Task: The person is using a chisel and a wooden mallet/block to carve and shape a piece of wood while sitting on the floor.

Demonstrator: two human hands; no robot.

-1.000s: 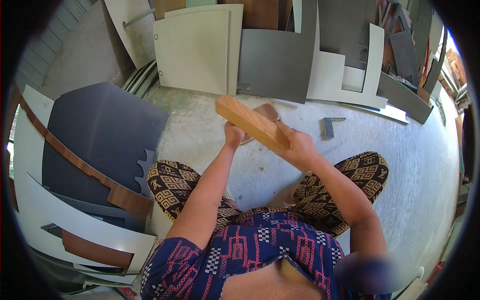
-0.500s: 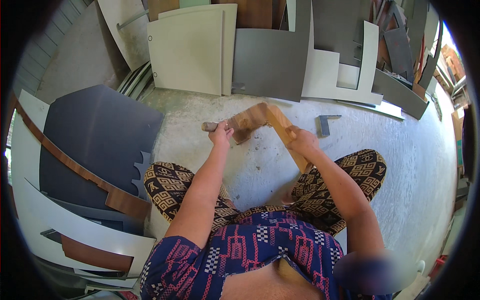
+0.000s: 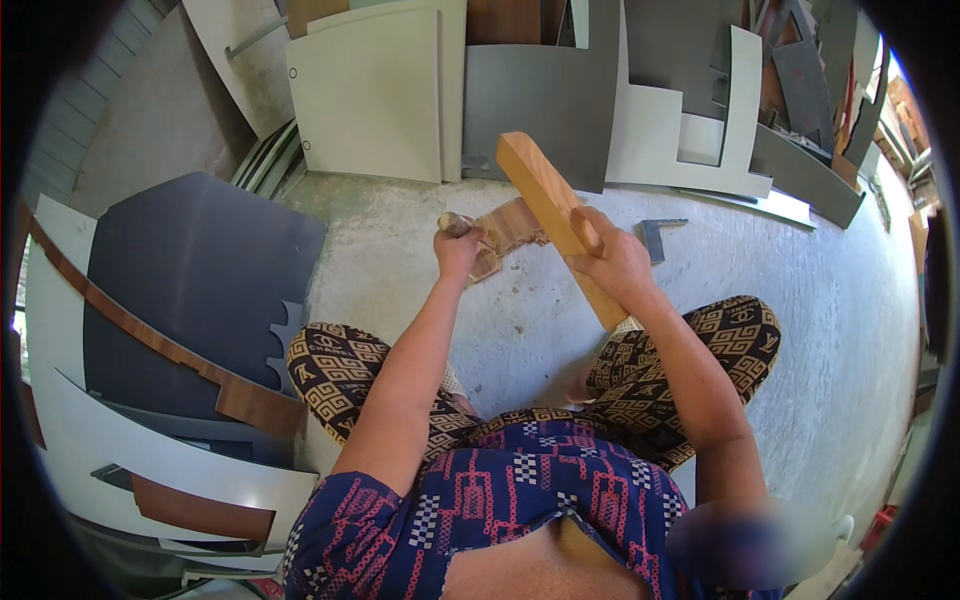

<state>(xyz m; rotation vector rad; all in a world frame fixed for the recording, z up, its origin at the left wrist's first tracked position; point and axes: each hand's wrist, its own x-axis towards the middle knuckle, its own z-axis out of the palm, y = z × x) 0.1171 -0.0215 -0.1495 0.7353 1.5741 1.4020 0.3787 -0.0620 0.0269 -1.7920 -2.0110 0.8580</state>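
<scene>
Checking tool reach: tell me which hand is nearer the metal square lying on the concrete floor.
Right. The right hand, gripping the wooden block, sits just left of the metal square. The left hand is farther left, beyond the block.

Wooden bar [image 3: 556, 215] hides part of small block [image 3: 508, 232]; left hand's [image 3: 457, 250] tool mostly covered (kind unclear).

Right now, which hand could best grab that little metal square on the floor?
Probably the right hand: it is nearer the metal square, which lies just beyond it. But its grip is on the wooden block; the left hand is farther off.
</scene>
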